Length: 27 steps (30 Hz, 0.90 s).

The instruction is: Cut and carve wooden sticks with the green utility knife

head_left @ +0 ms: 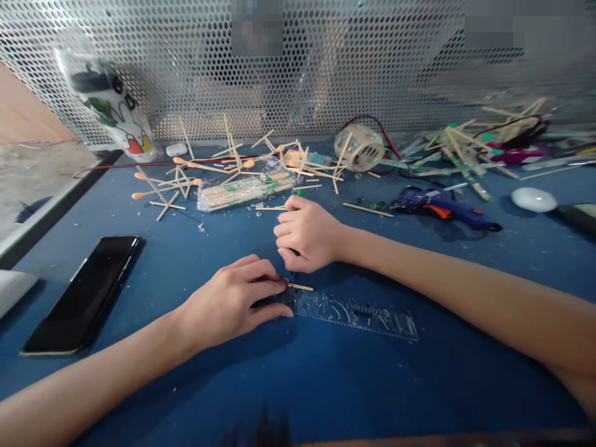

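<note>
The step in hand looks like marking or cutting a stick (302, 287) against a ruler (356, 315). The stick lies on the table (200, 391) at the ruler's upper edge, in front of the person. The left hand (246, 288) is partly curled, fingertips at the stick's near end and thumb apart by the ruler; whether it pinches the stick or only presses it down, I cannot tell. The right hand (310, 233) is closed round a tool (302, 194) (green at the top, the rest mostly hidden by the fist), its lower end near the left fingertips. The next move seems to call for a steady stick and fingertips kept clear of that end. The table is blue and flecked with scraps, with a phone (84, 292) at left, a bag of sticks (246, 191) beyond the hands and a glue gun (442, 208) at right. A mesh panel (186, 62) stands behind, a bottle (112, 105) before it.
</note>
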Tool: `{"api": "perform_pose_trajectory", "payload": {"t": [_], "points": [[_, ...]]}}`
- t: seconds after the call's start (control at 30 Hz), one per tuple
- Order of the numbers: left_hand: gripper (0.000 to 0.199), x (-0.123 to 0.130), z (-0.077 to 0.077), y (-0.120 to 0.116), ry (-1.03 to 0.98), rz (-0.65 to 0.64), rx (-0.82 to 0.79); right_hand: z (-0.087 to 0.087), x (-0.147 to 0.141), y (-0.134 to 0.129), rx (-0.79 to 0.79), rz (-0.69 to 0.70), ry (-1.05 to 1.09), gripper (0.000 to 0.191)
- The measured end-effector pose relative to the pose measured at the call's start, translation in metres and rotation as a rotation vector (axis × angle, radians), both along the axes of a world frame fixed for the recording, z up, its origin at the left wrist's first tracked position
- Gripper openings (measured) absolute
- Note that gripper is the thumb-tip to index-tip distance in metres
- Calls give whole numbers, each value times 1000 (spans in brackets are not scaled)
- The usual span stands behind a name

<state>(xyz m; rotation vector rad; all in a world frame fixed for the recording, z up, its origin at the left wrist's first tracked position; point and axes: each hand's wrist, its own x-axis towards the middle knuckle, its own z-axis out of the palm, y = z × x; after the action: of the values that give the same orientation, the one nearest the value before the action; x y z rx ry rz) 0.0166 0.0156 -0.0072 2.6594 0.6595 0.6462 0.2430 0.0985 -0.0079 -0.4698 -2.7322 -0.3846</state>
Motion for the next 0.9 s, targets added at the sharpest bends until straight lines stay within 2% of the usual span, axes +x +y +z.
{"api": "perform_pose_trajectory", "payload": {"t": [0.5, 0.73, 0.9], "points": [[22, 1, 5, 1, 20, 18, -81, 1, 1, 8, 10, 0, -11, 35], [20, 0, 2, 1, -11, 6, -70, 0, 0, 1, 7, -2, -21, 36], [23, 0, 2, 3, -18, -2, -59, 0, 0, 7, 16, 16, -27, 35]]}}
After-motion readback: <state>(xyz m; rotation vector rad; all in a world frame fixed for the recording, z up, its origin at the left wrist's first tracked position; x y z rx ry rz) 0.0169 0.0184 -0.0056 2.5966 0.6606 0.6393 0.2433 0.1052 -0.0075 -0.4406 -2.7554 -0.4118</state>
